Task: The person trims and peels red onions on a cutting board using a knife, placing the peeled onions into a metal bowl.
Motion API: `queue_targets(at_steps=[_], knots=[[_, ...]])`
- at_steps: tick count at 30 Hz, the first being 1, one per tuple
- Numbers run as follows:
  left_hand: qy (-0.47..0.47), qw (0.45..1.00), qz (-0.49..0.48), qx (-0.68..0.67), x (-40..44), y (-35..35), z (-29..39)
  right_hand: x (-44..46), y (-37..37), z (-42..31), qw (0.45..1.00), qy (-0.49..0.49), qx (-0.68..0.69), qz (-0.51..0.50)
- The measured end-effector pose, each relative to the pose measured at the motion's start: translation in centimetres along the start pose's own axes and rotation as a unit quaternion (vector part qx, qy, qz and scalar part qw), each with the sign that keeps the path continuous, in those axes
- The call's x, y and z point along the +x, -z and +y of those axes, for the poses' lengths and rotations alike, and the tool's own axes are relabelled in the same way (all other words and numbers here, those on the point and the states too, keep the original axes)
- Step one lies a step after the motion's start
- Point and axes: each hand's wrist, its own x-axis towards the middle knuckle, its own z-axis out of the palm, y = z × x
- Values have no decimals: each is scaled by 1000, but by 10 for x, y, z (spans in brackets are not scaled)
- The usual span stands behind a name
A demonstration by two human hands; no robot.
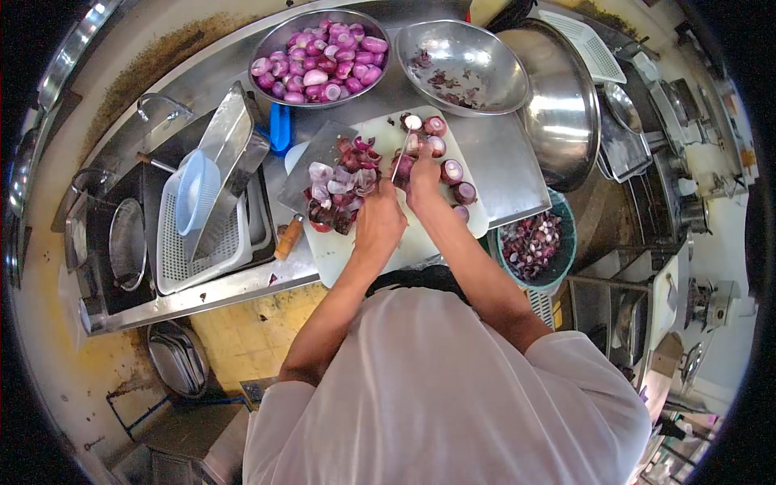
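Note:
Over the white cutting board (pixel 388 255), my left hand (pixel 381 217) is closed at a red onion (pixel 402 170), its fingertips partly hidden. My right hand (pixel 424 179) is closed close beside it, with a thin knife blade (pixel 398 155) showing between the hands; the handle is hidden. Red onions with cut ends (pixel 451 171) lie along the board's right side. Left of my hands is a heap of onion pieces and skins (pixel 343 182). A wooden handle (pixel 289 238) juts out at the board's left edge.
Behind the board stand a steel bowl full of peeled onions (pixel 323 65) and a bowl with skin scraps (pixel 461 69). A large pot (pixel 558 101) is at right, above a green bin of scraps (pixel 537 246). A white basket (pixel 202 271) sits left, near a blue-handled tool (pixel 280 129).

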Motion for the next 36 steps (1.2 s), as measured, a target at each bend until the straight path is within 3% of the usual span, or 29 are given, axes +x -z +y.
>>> queue_targets(at_steps=[7,10,12,16,19,20,22,24,26,28,32,34,36], knots=[[29,995,76,61,2,-8,1,-9,0,-6,1000,7,-1,2],[70,996,21,47,13,28,-17,2,8,-1,1000,16,-15,-10],[33,999,34,24,13,36,-14,-2,11,-1,998,12,60,3],[-16,997,19,-79,19,36,-6,-23,2,-13,998,-25,64,-10],[-38,961,2,-274,17,35,4,-52,-3,-34,996,-34,49,-62],[-19,965,-23,-261,17,31,-2,-49,-2,-32,996,-34,48,-63],[0,967,-48,-248,19,31,-11,-45,1,-32,991,-67,38,-110],[93,971,-6,-221,25,31,-23,-58,5,-45,987,-85,44,-126],[23,988,51,-145,25,23,-34,-64,10,-51,983,-103,50,-144],[41,980,51,-190,21,35,-18,-55,20,-43,956,-73,53,-277],[22,988,80,-130,21,30,-36,-45,42,-41,919,-64,50,-385],[120,974,38,-187,25,45,-37,-48,50,-50,874,-99,111,-463],[118,976,45,-176,27,46,-45,-45,52,-50,867,-102,108,-476]])
